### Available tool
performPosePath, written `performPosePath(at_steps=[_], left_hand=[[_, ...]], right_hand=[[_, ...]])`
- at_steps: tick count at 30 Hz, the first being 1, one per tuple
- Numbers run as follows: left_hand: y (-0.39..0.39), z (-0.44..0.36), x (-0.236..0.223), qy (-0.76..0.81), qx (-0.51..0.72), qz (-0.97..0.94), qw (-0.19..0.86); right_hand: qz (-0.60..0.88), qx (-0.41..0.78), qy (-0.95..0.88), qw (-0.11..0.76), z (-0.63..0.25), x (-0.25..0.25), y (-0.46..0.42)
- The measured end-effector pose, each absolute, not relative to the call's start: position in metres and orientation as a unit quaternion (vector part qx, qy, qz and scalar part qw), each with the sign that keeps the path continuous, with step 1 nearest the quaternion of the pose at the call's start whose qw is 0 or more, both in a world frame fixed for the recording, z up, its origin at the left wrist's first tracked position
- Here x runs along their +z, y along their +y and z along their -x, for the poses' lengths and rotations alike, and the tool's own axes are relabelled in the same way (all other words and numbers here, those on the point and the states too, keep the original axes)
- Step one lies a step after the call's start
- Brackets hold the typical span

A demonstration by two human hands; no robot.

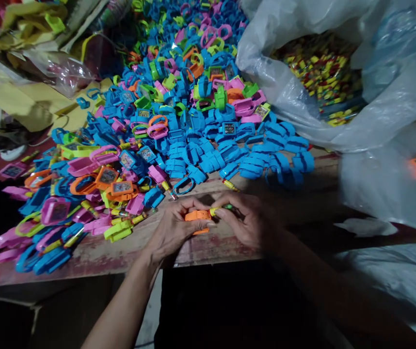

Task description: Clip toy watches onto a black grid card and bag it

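Observation:
Between the thumb and fingers of my left hand [173, 225] is an orange toy watch [198, 216], held just above the table's front edge. My right hand [249, 218] pinches a small yellow-capped tube [214, 212], with a bit of green showing near the fingertips. The tube's yellow end meets the right side of the orange watch; I cannot tell whether it is inside. Beyond my hands lies a big heap of blue toy watches [208, 157]. One loose yellow tube [231, 185] rests on the table just past my right hand.
Pink, orange and green watches with yellow tubes, such as a pink watch [55, 211], pile up at left. A plastic bag [298, 106] at right holds many small yellow and red tubes [320, 72]. Yellow cardboard [29, 104] and wrappings lie back left. The wooden table [215, 247] ends near my body.

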State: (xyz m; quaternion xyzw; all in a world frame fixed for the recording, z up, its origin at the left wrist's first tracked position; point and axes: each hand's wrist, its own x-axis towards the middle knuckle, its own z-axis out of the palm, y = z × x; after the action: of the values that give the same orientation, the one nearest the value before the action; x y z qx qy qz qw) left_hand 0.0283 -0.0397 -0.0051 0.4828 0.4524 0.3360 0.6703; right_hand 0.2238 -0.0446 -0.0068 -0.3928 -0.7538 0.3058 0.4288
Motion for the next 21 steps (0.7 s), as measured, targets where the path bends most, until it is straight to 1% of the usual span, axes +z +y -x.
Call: performPosePath(at_steps=[6, 9, 10, 11, 12, 13, 15, 16, 17, 18, 19, 21], left_hand=[[-0.057, -0.032, -0.001, 0.478, 0.274, -0.495, 0.672], [-0.058, -0.014, 0.008, 0.500, 0.245, -0.537, 0.634], [-0.054, -0.004, 0.014, 0.521, 0.238, -0.565, 0.594], [-0.048, 0.009, 0.021, 0.548, 0.233, -0.602, 0.533], [-0.040, 0.023, 0.029, 0.582, 0.229, -0.642, 0.445], [-0.030, 0.038, 0.036, 0.613, 0.229, -0.679, 0.333], [-0.012, 0.062, 0.048, 0.646, 0.233, -0.721, 0.088], [-0.005, 0.070, 0.050, 0.643, 0.234, -0.729, -0.010], [0.000, 0.073, 0.049, 0.636, 0.236, -0.729, -0.085], [0.002, 0.071, 0.046, 0.626, 0.239, -0.731, -0.131], [0.000, 0.065, 0.039, 0.614, 0.240, -0.737, -0.149], [-0.008, 0.042, 0.022, 0.589, 0.225, -0.766, -0.125]], right_hand=[[0.391, 0.346, -0.741, 0.423, -0.223, -0.003, -0.068], [0.422, 0.366, -0.721, 0.410, -0.206, -0.009, -0.071], [0.429, 0.379, -0.713, 0.405, -0.200, -0.013, -0.068], [0.439, 0.384, -0.705, 0.403, -0.195, -0.017, -0.064], [0.452, 0.375, -0.701, 0.405, -0.191, -0.021, -0.060], [0.466, 0.347, -0.704, 0.409, -0.189, -0.024, -0.056], [0.485, 0.243, -0.733, 0.410, -0.192, -0.027, -0.051], [0.484, 0.184, -0.753, 0.406, -0.195, -0.028, -0.050], [0.476, 0.134, -0.773, 0.398, -0.199, -0.028, -0.051], [0.467, 0.092, -0.791, 0.386, -0.202, -0.029, -0.053], [0.467, 0.055, -0.800, 0.372, -0.205, -0.030, -0.056], [0.495, -0.012, -0.802, 0.333, -0.209, -0.034, -0.062]])
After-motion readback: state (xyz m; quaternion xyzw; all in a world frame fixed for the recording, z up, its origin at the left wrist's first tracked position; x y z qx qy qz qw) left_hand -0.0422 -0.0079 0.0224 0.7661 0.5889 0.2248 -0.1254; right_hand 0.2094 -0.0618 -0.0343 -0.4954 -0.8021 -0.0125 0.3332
